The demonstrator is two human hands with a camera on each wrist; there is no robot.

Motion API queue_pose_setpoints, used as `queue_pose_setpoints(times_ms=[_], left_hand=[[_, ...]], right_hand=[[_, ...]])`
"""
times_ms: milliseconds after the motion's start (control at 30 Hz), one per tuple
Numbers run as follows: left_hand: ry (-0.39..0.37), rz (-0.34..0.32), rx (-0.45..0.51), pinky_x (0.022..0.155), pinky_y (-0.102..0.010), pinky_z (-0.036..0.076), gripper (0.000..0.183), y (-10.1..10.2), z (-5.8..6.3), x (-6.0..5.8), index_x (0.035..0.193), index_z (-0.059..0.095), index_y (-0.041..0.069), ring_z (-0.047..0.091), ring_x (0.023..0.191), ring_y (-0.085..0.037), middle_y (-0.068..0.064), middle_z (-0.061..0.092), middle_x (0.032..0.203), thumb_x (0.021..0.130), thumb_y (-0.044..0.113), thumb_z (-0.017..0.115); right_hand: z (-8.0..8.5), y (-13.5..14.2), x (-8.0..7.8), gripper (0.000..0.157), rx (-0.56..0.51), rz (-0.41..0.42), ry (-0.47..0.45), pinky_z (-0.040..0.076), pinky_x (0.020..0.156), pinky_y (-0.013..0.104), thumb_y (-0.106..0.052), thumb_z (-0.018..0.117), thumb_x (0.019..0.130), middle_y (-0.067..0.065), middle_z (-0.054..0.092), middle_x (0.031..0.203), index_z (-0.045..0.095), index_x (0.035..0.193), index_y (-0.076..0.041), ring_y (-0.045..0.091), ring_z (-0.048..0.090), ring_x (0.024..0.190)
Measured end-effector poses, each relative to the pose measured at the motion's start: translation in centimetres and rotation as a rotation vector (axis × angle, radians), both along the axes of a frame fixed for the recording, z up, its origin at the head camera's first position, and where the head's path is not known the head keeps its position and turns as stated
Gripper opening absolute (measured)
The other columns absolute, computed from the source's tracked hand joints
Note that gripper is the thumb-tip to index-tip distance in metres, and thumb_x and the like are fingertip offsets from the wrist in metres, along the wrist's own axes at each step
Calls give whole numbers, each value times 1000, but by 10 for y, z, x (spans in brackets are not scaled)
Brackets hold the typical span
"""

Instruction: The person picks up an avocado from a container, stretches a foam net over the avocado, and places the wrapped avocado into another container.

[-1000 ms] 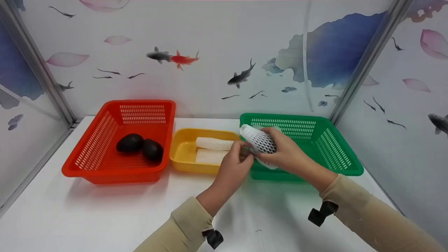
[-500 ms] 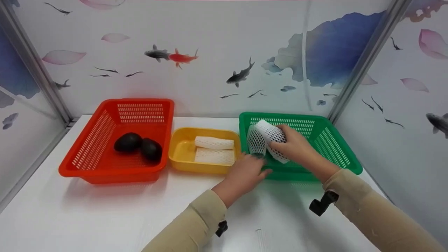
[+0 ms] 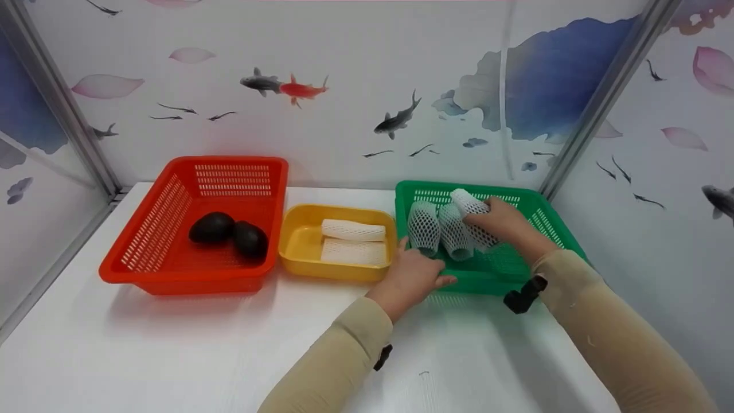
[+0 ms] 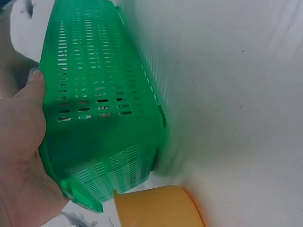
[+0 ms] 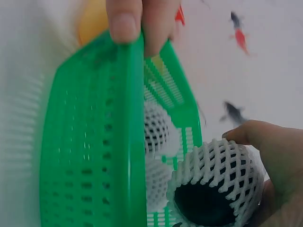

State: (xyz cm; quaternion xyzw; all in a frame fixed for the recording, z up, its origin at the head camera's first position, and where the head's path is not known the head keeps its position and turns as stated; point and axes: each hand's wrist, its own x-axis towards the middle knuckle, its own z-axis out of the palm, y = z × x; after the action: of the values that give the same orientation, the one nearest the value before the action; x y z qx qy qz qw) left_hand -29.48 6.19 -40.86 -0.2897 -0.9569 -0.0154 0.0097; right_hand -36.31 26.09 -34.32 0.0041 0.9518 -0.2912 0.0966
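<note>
My right hand (image 3: 504, 221) holds a dark fruit, like an avocado, in a white foam net sleeve (image 3: 469, 202) inside the green basket (image 3: 550, 229). In the right wrist view, the netted fruit (image 5: 236, 165) shows its dark end through the sleeve's opening. Two other netted fruits lie side by side left of it, one at the basket's left wall (image 3: 424, 226) and one in the middle (image 3: 454, 229). My left hand (image 3: 414, 278) rests on the basket's near left corner, thumb stretched along the rim; some fingertips are hidden in the head view.
A red basket (image 3: 189, 278) at left holds two bare dark fruits (image 3: 229, 232). Between the baskets stands a yellow tray (image 3: 298, 241) with white foam net sleeves (image 3: 352, 230). Printed walls (image 3: 344, 34) enclose the white table (image 3: 229, 344).
The right hand has carried the netted fruit rightward and down into the green basket. The left hand has let go of the sleeve and moved onto the basket's near left rim.
</note>
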Motion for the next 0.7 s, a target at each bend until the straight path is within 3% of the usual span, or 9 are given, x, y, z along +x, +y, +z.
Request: queue_pose_setpoints(times_ms=[133,400,700], left_hand=[[8,10,-29,116,-51,15,51,1,1,1,116,67,28,56,118,-22,7,70,112,97,61,33],[-40,19,-29,117,-50,12,52,2,5,0,130,62,31,53,124,-21,9,65,123,97,60,34],[-32,3,-11,116,-51,14,52,1,5,-1,123,65,28,55,121,-22,6,68,116,97,60,34]], right_hand=[[-4,12,-8,85,15,-27,-44,44,96,53,-43,58,91,34,35,141,23,146,12,43,44,123],[-7,27,-22,82,-29,-84,-92,55,78,49,-41,61,90,31,44,127,29,139,17,37,51,108],[-19,38,-33,80,-92,-132,-161,54,79,46,-40,65,88,26,45,127,34,137,15,33,50,107]])
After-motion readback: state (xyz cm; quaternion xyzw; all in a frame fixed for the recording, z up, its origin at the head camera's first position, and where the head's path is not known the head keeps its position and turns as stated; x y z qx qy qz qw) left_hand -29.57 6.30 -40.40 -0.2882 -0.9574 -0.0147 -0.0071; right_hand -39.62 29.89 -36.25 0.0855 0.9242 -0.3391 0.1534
